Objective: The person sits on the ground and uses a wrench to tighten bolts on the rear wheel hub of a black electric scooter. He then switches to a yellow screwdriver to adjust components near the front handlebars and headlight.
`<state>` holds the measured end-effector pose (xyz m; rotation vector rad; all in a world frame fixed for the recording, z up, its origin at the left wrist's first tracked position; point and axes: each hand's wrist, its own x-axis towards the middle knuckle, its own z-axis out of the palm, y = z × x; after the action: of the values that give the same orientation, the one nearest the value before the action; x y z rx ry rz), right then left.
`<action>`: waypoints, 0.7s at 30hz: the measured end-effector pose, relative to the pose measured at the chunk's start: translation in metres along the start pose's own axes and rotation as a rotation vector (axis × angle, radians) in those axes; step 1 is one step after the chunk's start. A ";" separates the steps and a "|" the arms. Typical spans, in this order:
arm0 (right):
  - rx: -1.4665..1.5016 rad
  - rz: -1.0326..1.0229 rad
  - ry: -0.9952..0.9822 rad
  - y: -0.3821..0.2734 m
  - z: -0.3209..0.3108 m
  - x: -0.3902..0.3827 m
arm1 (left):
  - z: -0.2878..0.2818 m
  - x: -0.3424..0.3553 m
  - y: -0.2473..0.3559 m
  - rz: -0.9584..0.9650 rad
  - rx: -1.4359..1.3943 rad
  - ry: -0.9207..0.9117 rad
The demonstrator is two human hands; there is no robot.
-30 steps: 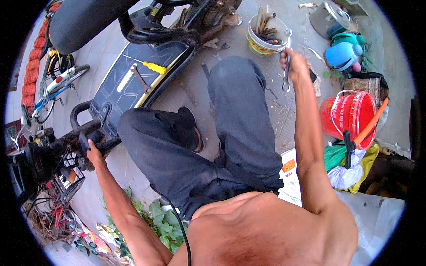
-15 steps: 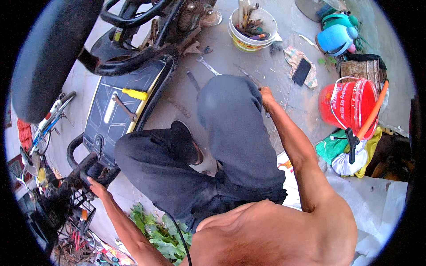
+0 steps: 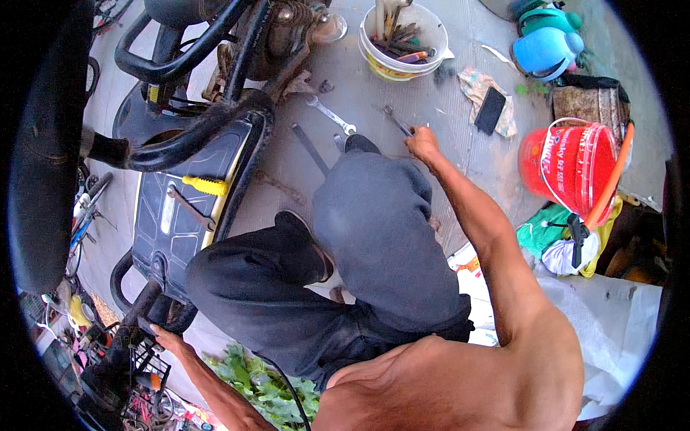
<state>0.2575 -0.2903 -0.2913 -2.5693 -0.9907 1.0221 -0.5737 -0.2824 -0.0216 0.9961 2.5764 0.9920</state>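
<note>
My right hand (image 3: 422,144) is closed around the end of a slim metal tool (image 3: 397,120), which looks like a wrench, low over the floor beyond my right knee. My left hand (image 3: 167,339) is at a black tube (image 3: 147,305) of the vehicle frame, its fingers partly hidden there. On the vehicle's dark footboard (image 3: 154,248) lie a yellow-handled screwdriver (image 3: 207,186) and a wrench (image 3: 188,207). Another shiny wrench (image 3: 330,115) rests on the floor before my knee, beside a dark flat bar (image 3: 310,149).
A white bucket (image 3: 366,54) of tools stands at the back. Right of it, a phone (image 3: 490,111) lies on a patterned cloth (image 3: 474,85). A red bucket (image 3: 568,161), an orange-handled tool (image 3: 611,179) and blue jug (image 3: 546,52) stand right. Green leaves (image 3: 251,373) lie near my left forearm.
My right hand has moved slightly forward and left, toward the tool's far end. My view has shifted, and more of the floor wrench shows. My left hand remains at the frame.
</note>
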 end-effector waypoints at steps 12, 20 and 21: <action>-0.078 -0.243 0.060 -0.027 -0.001 0.026 | 0.000 -0.011 0.019 -0.010 0.074 -0.028; -0.142 -0.100 0.035 -0.011 0.008 0.046 | -0.003 0.000 0.009 -0.068 0.026 -0.070; -0.131 -0.091 0.034 -0.010 0.009 0.045 | -0.004 0.005 0.007 -0.063 0.022 -0.068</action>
<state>0.2708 -0.2538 -0.3183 -2.6068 -1.1910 0.9154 -0.5751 -0.2769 -0.0137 0.9306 2.5521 0.9000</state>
